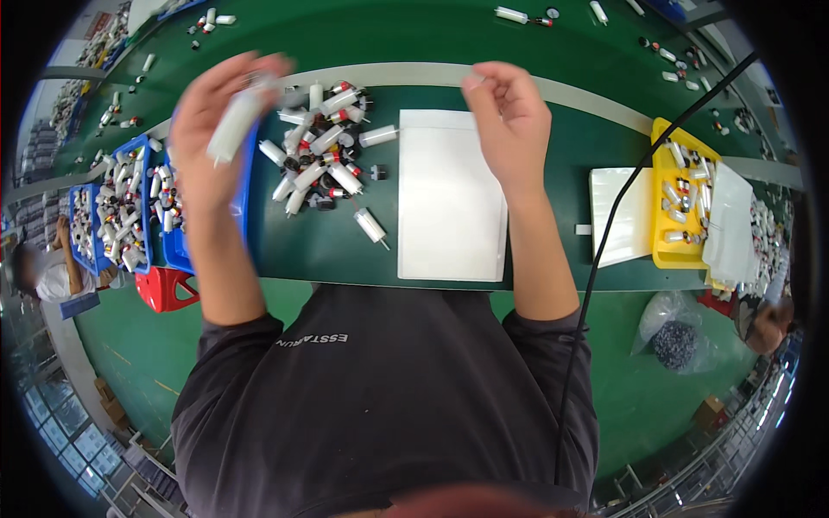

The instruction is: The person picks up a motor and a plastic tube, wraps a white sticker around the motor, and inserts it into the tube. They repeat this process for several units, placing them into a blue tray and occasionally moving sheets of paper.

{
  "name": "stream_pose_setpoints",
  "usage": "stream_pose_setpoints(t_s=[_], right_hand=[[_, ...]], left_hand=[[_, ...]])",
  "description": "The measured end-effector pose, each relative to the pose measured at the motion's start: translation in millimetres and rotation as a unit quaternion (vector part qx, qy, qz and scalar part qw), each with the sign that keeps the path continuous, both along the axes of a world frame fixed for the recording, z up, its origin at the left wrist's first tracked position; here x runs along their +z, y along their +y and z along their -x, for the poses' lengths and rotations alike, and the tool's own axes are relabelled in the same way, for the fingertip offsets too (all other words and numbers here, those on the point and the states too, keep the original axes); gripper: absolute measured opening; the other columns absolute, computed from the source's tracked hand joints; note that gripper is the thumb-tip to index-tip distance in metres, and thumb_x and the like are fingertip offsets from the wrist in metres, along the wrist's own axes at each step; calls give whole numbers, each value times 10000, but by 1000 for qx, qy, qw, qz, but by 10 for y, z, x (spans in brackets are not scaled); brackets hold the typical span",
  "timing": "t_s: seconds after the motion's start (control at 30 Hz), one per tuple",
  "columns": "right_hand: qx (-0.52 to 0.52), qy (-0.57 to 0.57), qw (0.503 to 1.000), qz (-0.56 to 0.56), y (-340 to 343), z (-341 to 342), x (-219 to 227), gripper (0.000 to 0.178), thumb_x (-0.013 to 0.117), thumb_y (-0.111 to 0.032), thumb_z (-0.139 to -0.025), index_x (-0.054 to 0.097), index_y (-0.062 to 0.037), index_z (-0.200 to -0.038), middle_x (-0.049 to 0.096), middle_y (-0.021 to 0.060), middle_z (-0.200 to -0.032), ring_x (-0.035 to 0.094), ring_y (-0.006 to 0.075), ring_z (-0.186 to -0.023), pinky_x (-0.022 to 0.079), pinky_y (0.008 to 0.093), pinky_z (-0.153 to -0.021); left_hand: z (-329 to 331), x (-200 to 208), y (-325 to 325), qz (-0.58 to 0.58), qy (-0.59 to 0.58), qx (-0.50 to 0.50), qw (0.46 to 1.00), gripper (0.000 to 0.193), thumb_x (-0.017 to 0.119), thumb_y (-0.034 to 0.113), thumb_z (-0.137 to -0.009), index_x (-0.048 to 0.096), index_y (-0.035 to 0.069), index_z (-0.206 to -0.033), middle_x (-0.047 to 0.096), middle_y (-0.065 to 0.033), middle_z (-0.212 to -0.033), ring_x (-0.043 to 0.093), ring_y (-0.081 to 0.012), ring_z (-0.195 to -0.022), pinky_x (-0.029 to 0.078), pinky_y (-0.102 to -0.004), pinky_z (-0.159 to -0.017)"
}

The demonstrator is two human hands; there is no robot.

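Note:
My left hand (197,116), raised over a blue bin (252,186) and blurred by motion, is closed on a white tube (233,128) with a clear tip. Right of it a loose pile of white tubes (328,138) with red and black ends lies on the green table. One single tube (370,226) rests apart, nearer to me. My right hand (518,129) hovers by the upper right corner of a flat white rectangular tray (451,207). Its fingers are curled and the thumb meets them; whatever sits between them is too small to make out.
Further blue bins (147,207) filled with tubes stand at the left. On the right are a second white tray (615,216) and a yellow bin (661,198) holding tubes. A black cable (617,203) hangs across the right side. Other people sit at both far edges.

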State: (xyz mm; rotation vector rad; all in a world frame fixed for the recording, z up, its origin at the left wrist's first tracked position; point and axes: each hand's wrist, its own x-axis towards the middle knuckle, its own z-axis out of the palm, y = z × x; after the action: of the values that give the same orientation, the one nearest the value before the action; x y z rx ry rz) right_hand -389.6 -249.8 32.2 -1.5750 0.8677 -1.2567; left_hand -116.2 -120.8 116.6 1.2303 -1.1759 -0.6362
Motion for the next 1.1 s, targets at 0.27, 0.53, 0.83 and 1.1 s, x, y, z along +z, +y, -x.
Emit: stream_pose_setpoints(t_s=[0.27, 0.53, 0.83, 1.1], right_hand=[[140, 384, 899, 158, 376, -182, -89, 168, 698, -95, -849, 725, -62, -1011, 589, 89, -954, 662, 265, -908, 566, 394, -765], [138, 408, 895, 119, 352, -160, -89, 154, 692, -108, -861, 725, -88, -1010, 610, 64, -988, 680, 273, -838, 563, 393, -714], [205, 408, 885, 92, 224, -139, -8, 260, 691, -136, -853, 594, -114, -1093, 615, 108, -1036, 661, 344, -894, 540, 441, -755], [186, 393, 895, 102, 233, -67, 32, 197, 712, -149, -837, 632, -98, -1010, 601, 71, -992, 671, 298, -803, 556, 410, -712]], left_hand=[[-1871, -259, 1485, -290, -468, 298, 779, 377, 632, 102, -930, 654, 69, -1305, 737, -181, -1100, 729, -235, -931, 540, -345, -838], [-1652, -230, 192, -116, -466, 219, 849, 348, 623, 116, -934, 666, 49, -1273, 678, -151, -1292, 632, -291, -1232, 466, -379, -1054], [-1015, -1101, -2495, -253, -514, 45, 818, 627, 528, 58, -958, 413, 278, -1534, 330, -197, -1606, 475, -401, -1367, 444, -454, -1108], [-1116, -993, -2630, -240, -583, 33, 776, 355, 630, 187, -941, 601, 175, -1295, 648, -121, -1228, 646, -274, -1122, 521, -408, -950]])
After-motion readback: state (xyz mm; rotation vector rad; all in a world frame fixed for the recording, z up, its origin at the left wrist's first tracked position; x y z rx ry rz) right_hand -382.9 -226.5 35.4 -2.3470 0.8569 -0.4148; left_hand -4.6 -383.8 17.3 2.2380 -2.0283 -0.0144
